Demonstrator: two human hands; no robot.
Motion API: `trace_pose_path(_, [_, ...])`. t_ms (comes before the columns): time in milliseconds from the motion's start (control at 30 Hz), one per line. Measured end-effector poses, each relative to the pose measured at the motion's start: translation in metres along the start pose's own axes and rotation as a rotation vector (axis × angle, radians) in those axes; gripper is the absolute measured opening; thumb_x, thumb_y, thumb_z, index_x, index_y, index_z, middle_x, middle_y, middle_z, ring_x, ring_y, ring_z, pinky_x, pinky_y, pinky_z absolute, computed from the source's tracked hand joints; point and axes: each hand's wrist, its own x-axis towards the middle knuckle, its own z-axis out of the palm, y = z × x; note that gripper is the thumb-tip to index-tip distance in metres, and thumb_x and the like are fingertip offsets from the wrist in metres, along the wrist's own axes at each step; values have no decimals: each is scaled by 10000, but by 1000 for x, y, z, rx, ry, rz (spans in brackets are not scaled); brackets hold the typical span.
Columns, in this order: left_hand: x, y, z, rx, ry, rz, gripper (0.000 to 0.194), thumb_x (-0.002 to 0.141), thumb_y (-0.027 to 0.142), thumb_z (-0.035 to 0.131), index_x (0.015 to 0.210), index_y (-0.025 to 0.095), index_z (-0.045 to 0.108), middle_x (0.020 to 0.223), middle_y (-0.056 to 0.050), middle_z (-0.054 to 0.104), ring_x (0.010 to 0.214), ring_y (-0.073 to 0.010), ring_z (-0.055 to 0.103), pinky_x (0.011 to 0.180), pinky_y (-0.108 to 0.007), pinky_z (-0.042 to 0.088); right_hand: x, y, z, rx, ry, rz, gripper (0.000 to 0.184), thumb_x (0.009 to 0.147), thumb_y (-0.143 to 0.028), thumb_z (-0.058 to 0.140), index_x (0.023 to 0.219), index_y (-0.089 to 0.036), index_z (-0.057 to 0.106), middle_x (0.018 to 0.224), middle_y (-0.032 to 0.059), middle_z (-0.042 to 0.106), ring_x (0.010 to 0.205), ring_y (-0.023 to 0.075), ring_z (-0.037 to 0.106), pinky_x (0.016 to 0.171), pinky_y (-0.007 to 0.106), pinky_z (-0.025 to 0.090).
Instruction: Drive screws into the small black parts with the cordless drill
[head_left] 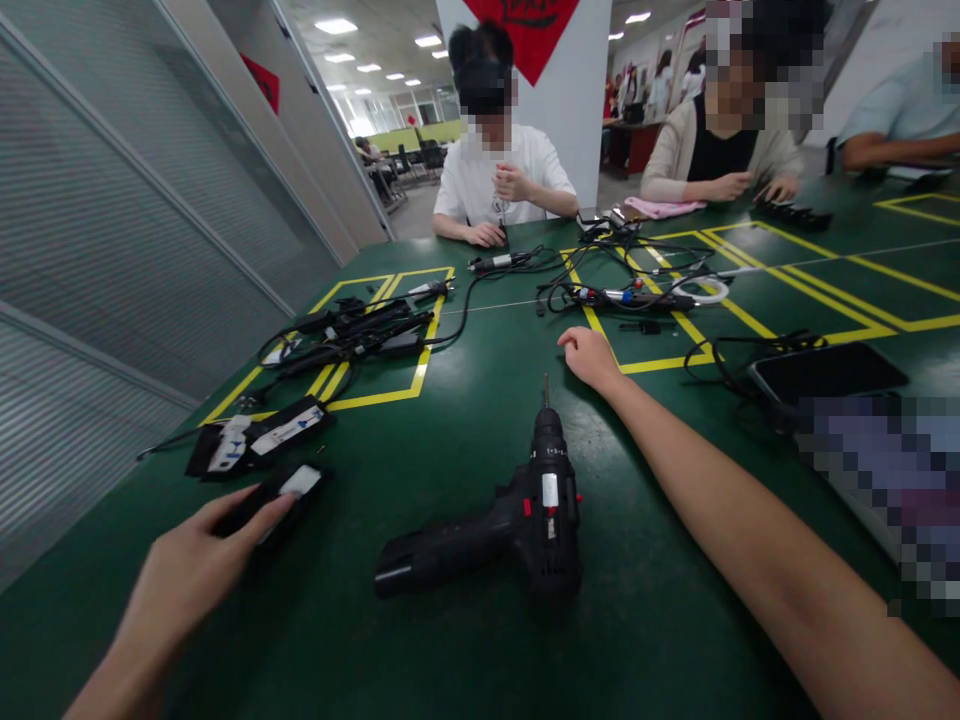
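My left hand (206,545) grips a flat black rectangular box-like piece (289,500) with a white label, held low at the table's left. Just beyond it lie two black pieces with white labels (289,427). My right hand (590,357) rests by the yellow tape with its fingers curled; whether anything is inside them is hidden. Between my arms a black cordless drill (551,510) lies on its side, its bit pointing away from me. Small black pieces (646,327) lie to the right past my right hand.
Black cabled devices (360,330) lie tangled in a taped area at left. More cables and a pen-like tool (630,298) lie beyond my right hand. A dark-screened device (829,375) sits at right. Several people sit around the green table (465,640).
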Motion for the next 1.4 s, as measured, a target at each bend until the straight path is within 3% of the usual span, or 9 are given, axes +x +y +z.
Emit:
trace_pose_path(100, [36,43,24,-37,57,331,643,743,764,506,1199,318,584,1140,109,686,1146,-247,577,998,-439,451,0,-1,-1,1,-3,0,314,842,-100,442,933,-171,734,1008,83,720,960,225,638,896,317,451])
trace_pose_path(167, [52,88,40,-104,-17,521,614,765,715,527,1185,278,620,1178,47,677,1105,-246,605,984,-401,459,-1,-2,-1,3,-3,-1,312,843,-100,441,933,-167,732,1005,88,719,956,226,637,892,318,451])
trace_pose_path(367, [81,221,93,-274,-107,837,647,735,611,620,1223,186,614,1166,-85,672,1042,-269,629,925,-389,484,-3,-2,-2,3,0,-9,308,845,-104,440,938,-169,727,1020,90,716,972,226,633,904,316,446])
trace_pose_path(533, [91,276,115,-327,-196,974,590,742,522,630,1196,145,634,1181,-110,664,1054,-259,624,982,-385,461,-2,-2,0,-2,-7,-6,301,865,-118,436,949,-171,720,1035,87,715,998,224,629,912,313,446])
trace_pose_path(700, [96,290,116,-348,-283,1017,636,728,507,649,1233,123,615,1227,-114,646,1096,-253,606,1011,-367,445,-1,-2,0,-2,-17,-4,304,869,-115,433,958,-172,718,1049,89,713,1017,221,625,932,314,439])
trace_pose_path(1100, [100,293,113,-370,-392,1027,674,678,491,710,1238,130,605,1219,-101,646,1085,-257,604,1010,-384,446,0,-3,-1,-11,-14,0,307,861,-109,436,956,-165,722,1024,88,716,982,221,635,912,314,450])
trace_pose_path(1200, [98,294,113,-395,-338,1016,734,670,488,729,1295,147,552,1312,-117,586,1190,-269,555,1065,-404,405,1,-2,-1,-9,-13,-2,307,858,-108,437,953,-165,723,1025,87,718,984,221,636,919,313,447])
trace_pose_path(1267, [92,292,109,-408,-241,999,751,692,489,718,1329,152,508,1372,-133,529,1261,-274,502,1090,-418,381,1,-2,-2,-10,-15,2,309,857,-105,438,953,-164,725,1024,87,719,985,220,637,924,313,446])
trace_pose_path(1400, [48,263,83,-345,1,1106,647,768,474,665,1304,147,507,1438,-138,431,1356,-254,397,1156,-398,301,1,-2,-2,-4,-18,8,316,862,-109,435,962,-167,729,1021,82,723,980,218,641,925,314,448])
